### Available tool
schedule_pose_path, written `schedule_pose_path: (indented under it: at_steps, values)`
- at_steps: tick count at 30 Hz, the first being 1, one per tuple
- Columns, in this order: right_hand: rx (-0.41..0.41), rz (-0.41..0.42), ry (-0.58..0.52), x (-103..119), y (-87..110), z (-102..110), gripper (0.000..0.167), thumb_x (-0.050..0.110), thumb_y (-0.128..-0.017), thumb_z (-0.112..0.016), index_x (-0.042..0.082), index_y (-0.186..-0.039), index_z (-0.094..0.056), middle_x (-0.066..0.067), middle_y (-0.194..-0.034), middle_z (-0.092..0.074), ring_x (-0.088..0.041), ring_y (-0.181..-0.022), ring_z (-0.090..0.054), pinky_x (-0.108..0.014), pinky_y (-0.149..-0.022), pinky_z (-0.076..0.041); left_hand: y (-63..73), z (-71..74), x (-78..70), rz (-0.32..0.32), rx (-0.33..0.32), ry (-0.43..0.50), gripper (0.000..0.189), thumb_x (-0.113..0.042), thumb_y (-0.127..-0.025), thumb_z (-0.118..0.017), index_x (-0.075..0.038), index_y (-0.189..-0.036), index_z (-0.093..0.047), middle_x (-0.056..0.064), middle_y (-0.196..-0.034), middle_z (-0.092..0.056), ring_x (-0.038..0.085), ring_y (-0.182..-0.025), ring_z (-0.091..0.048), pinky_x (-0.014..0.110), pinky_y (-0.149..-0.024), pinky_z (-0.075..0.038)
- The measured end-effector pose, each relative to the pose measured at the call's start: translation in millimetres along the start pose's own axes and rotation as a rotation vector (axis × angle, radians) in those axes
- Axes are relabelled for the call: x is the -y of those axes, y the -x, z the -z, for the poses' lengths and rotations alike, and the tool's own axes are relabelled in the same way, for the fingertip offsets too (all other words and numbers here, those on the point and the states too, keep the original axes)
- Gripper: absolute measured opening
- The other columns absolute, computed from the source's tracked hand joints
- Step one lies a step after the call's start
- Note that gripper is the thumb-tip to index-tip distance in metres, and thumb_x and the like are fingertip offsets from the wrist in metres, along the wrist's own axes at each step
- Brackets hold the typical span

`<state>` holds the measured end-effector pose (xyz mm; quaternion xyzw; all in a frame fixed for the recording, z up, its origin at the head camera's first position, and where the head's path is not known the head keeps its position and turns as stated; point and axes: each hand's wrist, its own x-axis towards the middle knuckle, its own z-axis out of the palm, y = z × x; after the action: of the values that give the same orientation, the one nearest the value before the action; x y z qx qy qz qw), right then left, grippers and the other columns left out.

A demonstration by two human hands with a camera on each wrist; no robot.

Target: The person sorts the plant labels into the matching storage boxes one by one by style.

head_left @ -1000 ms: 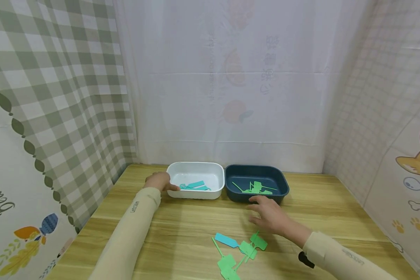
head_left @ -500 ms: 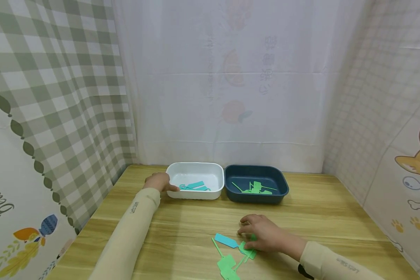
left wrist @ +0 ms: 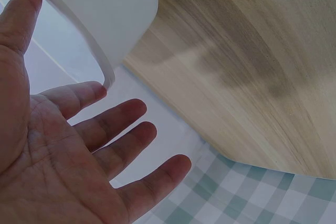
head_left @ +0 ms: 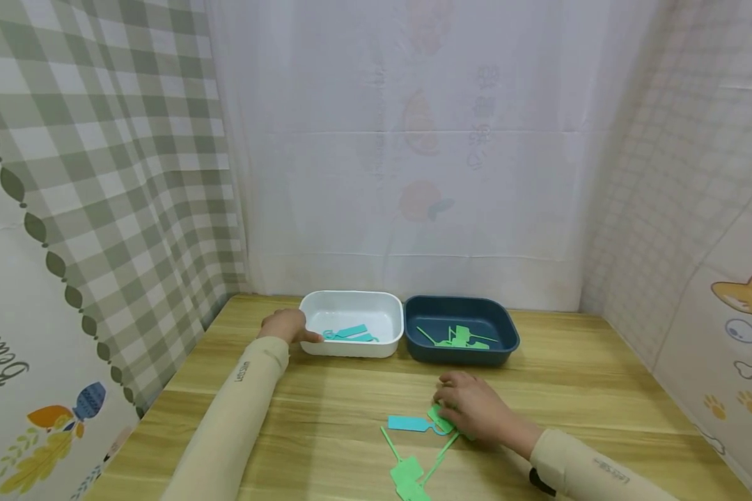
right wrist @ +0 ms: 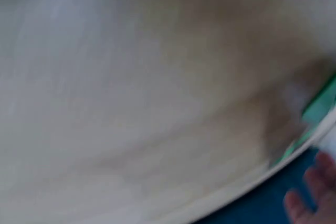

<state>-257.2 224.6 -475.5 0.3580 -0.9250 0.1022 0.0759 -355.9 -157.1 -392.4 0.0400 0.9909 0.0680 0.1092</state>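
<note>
My left hand (head_left: pixel 285 325) is at the left end of a white bin (head_left: pixel 351 350). In the left wrist view its thumb and forefinger touch the bin's rim (left wrist: pixel 79 24), the other fingers extended. Two turquoise loop tags (head_left: pixel 351 331) lie inside that bin. My right hand (head_left: pixel 473 409) reaches down over green marker cable ties, its fingertips right at one green plate (head_left: pixel 440 418); its grip on it I cannot tell. A blue loop tag (head_left: pixel 409 423) lies just left of these fingers. Nearer, more green cable ties (head_left: pixel 407 473) overlap. The right wrist view is blurred.
A dark blue bin (head_left: pixel 460 355) with several green cable ties (head_left: pixel 460 337) adjoins the white bin. Both stand toward the back of the wooden table (head_left: pixel 326 410). White curtain (head_left: pixel 326 174) hangs behind, checked cloth (head_left: pixel 119 153) on the left, printed cloth (head_left: pixel 695 243) on the right.
My right hand has come down from in front of the dark bin onto the green cable ties. Those ties and the blue tag have shifted and turned slightly. My left hand stays put.
</note>
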Motion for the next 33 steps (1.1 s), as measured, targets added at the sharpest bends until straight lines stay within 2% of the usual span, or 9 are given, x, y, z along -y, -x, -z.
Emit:
schedule_pose_path:
  at_steps: [6, 12, 22, 33]
  values:
    - [0.153, 0.028, -0.054, -11, -0.4, 11, 0.046, 0.028, -0.085, -0.076, 0.015, -0.128, -0.067, -0.017, -0.134, -0.055, -0.038, -0.122, -0.051, -0.063, -0.095, -0.041, -0.3, 0.7, -0.6, -0.004, -0.004, -0.002, 0.053, -0.053, -0.088, -0.07, 0.0, -0.094, -0.069, 0.021, -0.104, -0.066, 0.03, -0.09, -0.057, 0.051, -0.08, -0.051]
    - [0.224, 0.023, -0.05, -15, -1.4, 13, 0.06, 0.034, -0.079, -0.081, 0.016, -0.134, -0.063, -0.017, -0.136, -0.053, -0.039, -0.125, -0.048, -0.064, -0.097, -0.039, 0.4, 0.2, -0.1, -0.003, -0.004, -0.003, 0.052, -0.052, -0.088, -0.07, -0.001, -0.094, -0.069, 0.02, -0.103, -0.066, 0.03, -0.091, -0.057, 0.05, -0.079, -0.051]
    - [0.293, 0.041, -0.008, -12, -5.3, 16, 0.051, 0.039, -0.081, -0.081, 0.022, -0.127, -0.067, -0.017, -0.137, -0.053, -0.038, -0.128, -0.047, -0.063, -0.099, -0.038, 2.0, 0.8, -0.5, 0.003, -0.006, 0.003, 0.049, -0.052, -0.088, -0.07, -0.003, -0.088, -0.068, 0.02, -0.102, -0.066, 0.028, -0.087, -0.056, 0.048, -0.076, -0.052]
    - [0.259, 0.067, -0.027, -15, -6.8, 12, 0.045, 0.042, -0.081, -0.08, 0.022, -0.12, -0.071, -0.016, -0.136, -0.054, -0.038, -0.126, -0.048, -0.064, -0.098, -0.038, 1.5, -0.2, -0.5, 0.0, -0.004, 0.008, 0.049, -0.051, -0.088, -0.071, -0.002, -0.094, -0.069, 0.017, -0.098, -0.066, 0.029, -0.088, -0.056, 0.049, -0.077, -0.052]
